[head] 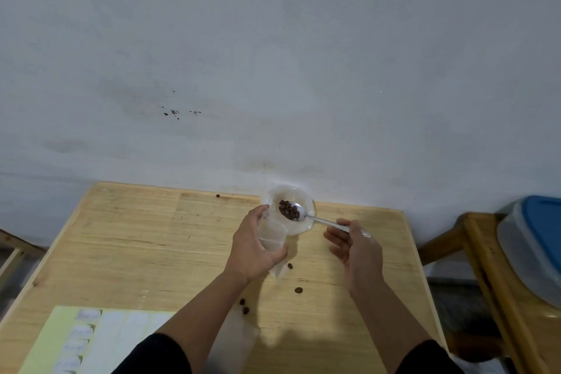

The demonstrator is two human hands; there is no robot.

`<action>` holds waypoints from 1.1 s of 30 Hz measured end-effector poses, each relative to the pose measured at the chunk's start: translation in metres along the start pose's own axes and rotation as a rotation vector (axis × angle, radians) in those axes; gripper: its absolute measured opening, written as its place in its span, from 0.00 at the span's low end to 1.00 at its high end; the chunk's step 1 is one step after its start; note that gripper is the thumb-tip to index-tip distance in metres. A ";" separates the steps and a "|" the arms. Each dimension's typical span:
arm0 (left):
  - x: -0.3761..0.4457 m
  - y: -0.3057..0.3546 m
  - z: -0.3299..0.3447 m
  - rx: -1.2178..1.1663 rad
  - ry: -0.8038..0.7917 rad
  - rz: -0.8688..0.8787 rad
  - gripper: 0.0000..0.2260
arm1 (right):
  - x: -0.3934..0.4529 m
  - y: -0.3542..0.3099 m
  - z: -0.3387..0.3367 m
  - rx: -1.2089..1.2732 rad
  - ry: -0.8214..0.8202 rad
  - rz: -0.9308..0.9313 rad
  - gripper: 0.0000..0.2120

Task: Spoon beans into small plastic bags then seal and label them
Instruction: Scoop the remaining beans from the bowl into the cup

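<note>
Centre of the frame, low: left hand curled round a small clear plastic bag, thumb up at the bag's mouth, lower end of the bag hanging out beneath the palm toward the wooden table. Just right of it: right hand pinching the handle of a metal spoon, remaining fingers loosely bent beneath. Spoon bowl loaded with dark beans, held over a shallow clear dish at the table's far edge, right beside the bag's open mouth; touching the dish or not, cannot tell. Loose beans scattered on the tabletop: one just below the bag, another lower down between the forearms, a pair near the left forearm, a single one near the far edge, upper left of the dish. Lower left of the frame: pale yellow label sheet with white stickers, several peeled at the corners. Dark sleeves at the bottom edge. Right edge of the frame: second wooden surface bearing a clear container with a blue lid. Upper half: grey-white wall, stained and speckled left of centre.
</note>
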State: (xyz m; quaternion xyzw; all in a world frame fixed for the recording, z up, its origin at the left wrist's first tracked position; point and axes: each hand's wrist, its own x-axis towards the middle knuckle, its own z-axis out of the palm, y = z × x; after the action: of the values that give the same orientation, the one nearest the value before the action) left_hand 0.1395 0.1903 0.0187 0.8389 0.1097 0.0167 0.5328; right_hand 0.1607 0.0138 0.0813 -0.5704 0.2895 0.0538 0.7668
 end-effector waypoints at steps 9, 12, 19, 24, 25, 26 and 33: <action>0.003 0.001 0.001 0.005 -0.002 0.009 0.39 | -0.021 -0.001 0.008 -0.379 -0.141 -0.415 0.12; 0.003 0.001 0.000 0.006 -0.007 0.003 0.39 | -0.019 0.002 0.008 -0.306 -0.057 -0.446 0.12; 0.003 -0.004 0.000 0.028 -0.013 0.015 0.39 | 0.012 0.023 0.002 -0.167 0.247 -0.092 0.11; -0.001 -0.004 0.000 0.025 -0.020 0.022 0.39 | 0.027 0.039 0.009 -0.136 0.259 0.052 0.08; -0.003 -0.003 0.000 0.022 -0.020 0.021 0.39 | 0.029 0.040 0.011 -0.116 0.260 0.082 0.08; -0.004 -0.003 0.000 0.021 -0.022 0.022 0.39 | 0.033 0.041 0.013 -0.092 0.262 0.115 0.08; -0.007 -0.002 -0.001 -0.015 -0.029 0.037 0.37 | 0.043 0.044 0.021 -0.002 0.196 0.254 0.09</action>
State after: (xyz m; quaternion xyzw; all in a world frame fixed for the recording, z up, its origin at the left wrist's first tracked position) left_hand 0.1317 0.1908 0.0179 0.8370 0.0865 0.0152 0.5401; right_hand 0.1856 0.0369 0.0266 -0.5325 0.4326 0.0949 0.7213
